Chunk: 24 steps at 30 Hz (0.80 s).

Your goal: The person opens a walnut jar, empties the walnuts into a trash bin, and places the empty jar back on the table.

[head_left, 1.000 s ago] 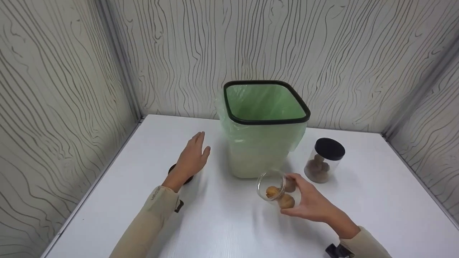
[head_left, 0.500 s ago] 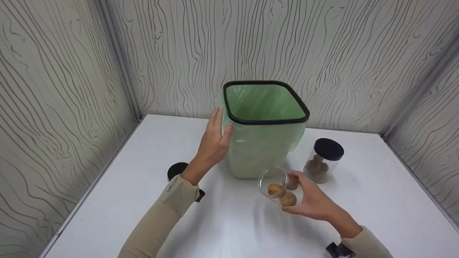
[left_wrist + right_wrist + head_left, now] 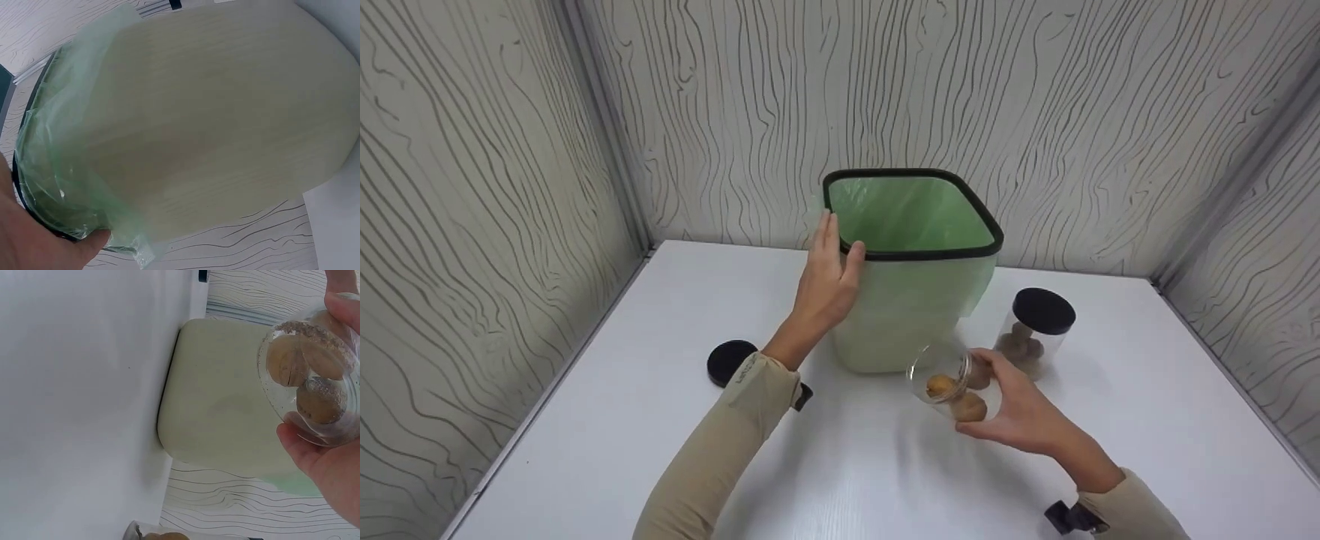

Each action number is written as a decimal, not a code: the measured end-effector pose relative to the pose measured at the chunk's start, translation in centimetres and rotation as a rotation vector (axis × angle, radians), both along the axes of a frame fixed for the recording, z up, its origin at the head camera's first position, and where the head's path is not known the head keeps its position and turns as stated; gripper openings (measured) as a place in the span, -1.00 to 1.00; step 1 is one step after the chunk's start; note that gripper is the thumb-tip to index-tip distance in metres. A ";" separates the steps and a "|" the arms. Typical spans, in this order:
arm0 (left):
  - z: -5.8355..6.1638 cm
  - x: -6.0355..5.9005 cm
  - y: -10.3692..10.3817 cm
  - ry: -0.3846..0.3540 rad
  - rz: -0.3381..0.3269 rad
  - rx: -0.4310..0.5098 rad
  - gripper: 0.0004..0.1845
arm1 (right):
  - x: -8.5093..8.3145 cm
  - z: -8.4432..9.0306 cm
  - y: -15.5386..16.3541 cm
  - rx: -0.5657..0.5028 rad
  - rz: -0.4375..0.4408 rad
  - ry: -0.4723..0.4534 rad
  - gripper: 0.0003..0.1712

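A cream bin (image 3: 911,322) with a black rim and a green liner bag (image 3: 907,214) stands at the middle back of the white table (image 3: 607,420). My left hand (image 3: 837,251) grips its near left corner, fingers up the side and thumb (image 3: 79,247) on the rim. Low in front of the bin, my right hand (image 3: 979,394) holds an open clear jar (image 3: 949,382) of brown nuts, tilted with its mouth to the left. The right wrist view shows the jar (image 3: 312,382) in front of the bin's base (image 3: 225,399).
A black jar lid (image 3: 730,361) lies flat on the table left of my left forearm. A second clear jar (image 3: 1035,330) with a black lid stands to the right of the bin. Patterned walls enclose the table on three sides.
My left hand left the table near the black lid, rose to the bin and took hold of its left corner. The open jar in my right hand lifted slightly.
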<state>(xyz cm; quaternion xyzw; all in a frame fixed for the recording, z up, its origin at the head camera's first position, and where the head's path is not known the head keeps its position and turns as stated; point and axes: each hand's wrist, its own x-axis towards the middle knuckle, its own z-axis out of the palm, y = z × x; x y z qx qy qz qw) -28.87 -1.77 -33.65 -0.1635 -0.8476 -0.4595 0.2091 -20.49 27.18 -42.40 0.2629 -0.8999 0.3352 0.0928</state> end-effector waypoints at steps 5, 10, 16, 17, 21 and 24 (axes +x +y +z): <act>0.1 -0.1 0.4 0.003 0.024 0.021 -0.29 | -0.3 1.4 0.6 0.005 -0.016 0.025 0.08; 0.0 -0.2 0.7 0.000 0.032 0.027 -0.30 | -0.8 3.4 1.5 0.028 -0.027 0.094 0.07; 0.1 -0.4 0.6 -0.008 0.021 0.037 -0.33 | -1.4 5.6 2.9 0.031 -0.059 0.148 0.06; 0.1 -0.4 0.5 -0.007 0.020 0.038 -0.33 | -1.5 5.9 3.0 0.032 -0.069 0.154 0.06; 0.0 -0.5 0.5 -0.001 0.020 0.042 -0.33 | -1.8 7.2 3.7 0.027 -0.105 0.186 0.05; -0.1 -0.5 0.6 0.002 0.022 0.044 -0.33 | -2.1 8.2 4.2 0.021 -0.118 0.213 0.06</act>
